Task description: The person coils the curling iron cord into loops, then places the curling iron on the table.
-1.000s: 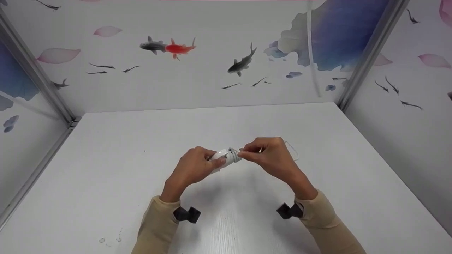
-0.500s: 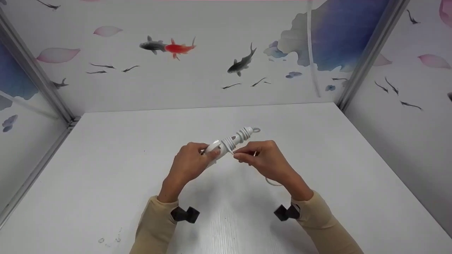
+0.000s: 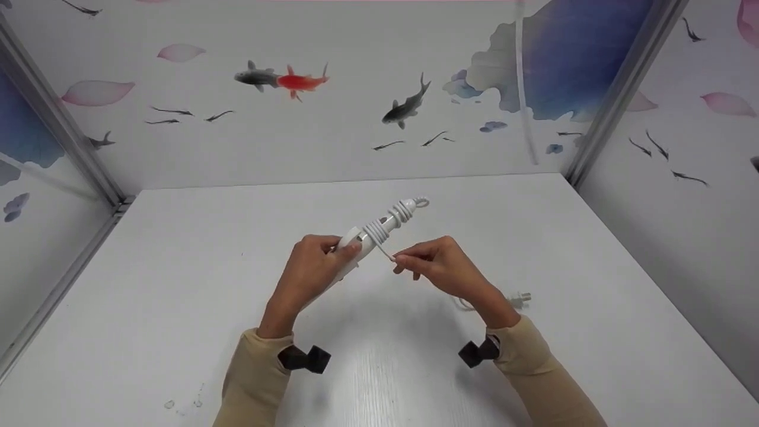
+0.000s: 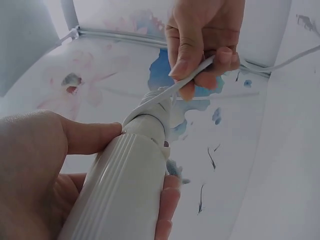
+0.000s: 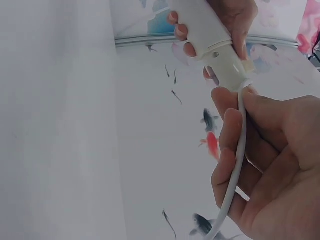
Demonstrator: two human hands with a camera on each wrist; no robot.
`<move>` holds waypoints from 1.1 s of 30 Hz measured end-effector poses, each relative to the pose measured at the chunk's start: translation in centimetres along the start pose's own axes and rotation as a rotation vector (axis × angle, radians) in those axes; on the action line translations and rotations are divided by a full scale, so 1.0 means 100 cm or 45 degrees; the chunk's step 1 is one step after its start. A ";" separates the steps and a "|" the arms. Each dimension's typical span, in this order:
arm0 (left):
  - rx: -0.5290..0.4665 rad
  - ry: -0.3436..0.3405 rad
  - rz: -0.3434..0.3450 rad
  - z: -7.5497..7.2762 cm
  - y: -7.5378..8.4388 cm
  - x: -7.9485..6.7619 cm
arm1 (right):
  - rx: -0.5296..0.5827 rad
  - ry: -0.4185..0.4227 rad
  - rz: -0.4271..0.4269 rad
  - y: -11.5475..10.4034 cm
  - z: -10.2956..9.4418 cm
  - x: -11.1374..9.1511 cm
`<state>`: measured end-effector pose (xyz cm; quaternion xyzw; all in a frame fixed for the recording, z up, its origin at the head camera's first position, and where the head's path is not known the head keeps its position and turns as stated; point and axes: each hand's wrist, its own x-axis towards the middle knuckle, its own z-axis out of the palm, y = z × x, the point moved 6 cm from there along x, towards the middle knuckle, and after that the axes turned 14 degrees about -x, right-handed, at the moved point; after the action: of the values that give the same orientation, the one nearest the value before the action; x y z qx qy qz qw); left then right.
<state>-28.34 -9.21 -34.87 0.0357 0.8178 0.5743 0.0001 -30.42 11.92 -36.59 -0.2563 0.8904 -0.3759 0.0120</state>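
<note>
Slanted white appliance (image 3: pixel 366 244), left hand (image 3: pixel 311 267) gripping, cord-wrapped end (image 3: pixel 402 211) pointing forward-right

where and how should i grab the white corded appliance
Probably best around the thick ribbed section of the white corded appliance, from the left: that stretch is straight and free of cord, while the cord coils round the narrower end and runs off rightward.

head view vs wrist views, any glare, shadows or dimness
Head view: brighter, soft shadows and a pale glare streak on the flat white tabletop; left wrist: dim, highlights along the ribbed white plastic-looking handle; right wrist: also dim, slim white cord still distinct.
</note>
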 end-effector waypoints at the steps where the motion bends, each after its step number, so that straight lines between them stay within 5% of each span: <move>1: -0.006 0.002 0.001 -0.001 0.000 0.000 | 0.002 -0.005 0.001 0.002 0.001 0.001; 15: -0.111 -0.080 0.008 -0.002 0.002 -0.002 | -0.008 -0.052 0.094 0.025 0.006 0.007; 24: -0.129 -0.164 0.048 -0.001 0.004 -0.002 | -0.139 -0.054 0.303 0.040 0.004 0.007; 33: -0.154 -0.236 0.061 -0.002 0.003 -0.002 | -0.105 -0.162 0.214 0.046 0.002 0.008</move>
<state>-28.14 -9.34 -34.57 0.1083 0.7770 0.6168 0.0642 -33.10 14.14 -39.75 -0.2042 0.9209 -0.3196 0.0894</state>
